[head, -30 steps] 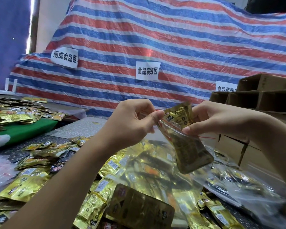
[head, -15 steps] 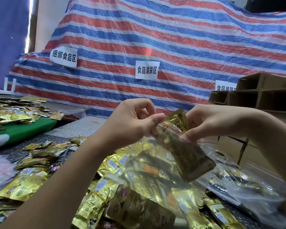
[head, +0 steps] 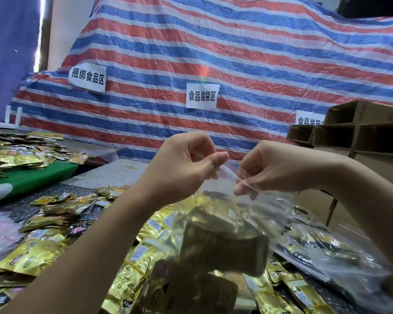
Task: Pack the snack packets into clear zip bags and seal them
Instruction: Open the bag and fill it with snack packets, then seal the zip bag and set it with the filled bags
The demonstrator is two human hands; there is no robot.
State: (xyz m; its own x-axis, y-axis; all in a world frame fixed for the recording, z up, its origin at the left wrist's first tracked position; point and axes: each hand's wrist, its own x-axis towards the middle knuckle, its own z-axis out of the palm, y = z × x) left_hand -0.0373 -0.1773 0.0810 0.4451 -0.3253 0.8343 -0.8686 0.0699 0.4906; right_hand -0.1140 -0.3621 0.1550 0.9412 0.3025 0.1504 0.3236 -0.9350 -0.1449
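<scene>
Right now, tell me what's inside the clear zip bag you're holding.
Inside the clear zip bag, a dark gold snack packet sits low. Whether more packets lie behind it is hidden by glare and blur.

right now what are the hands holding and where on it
Both hands pinch the clear zip bag at its red zip strip: left hand at the left end, right hand at the right.
</scene>
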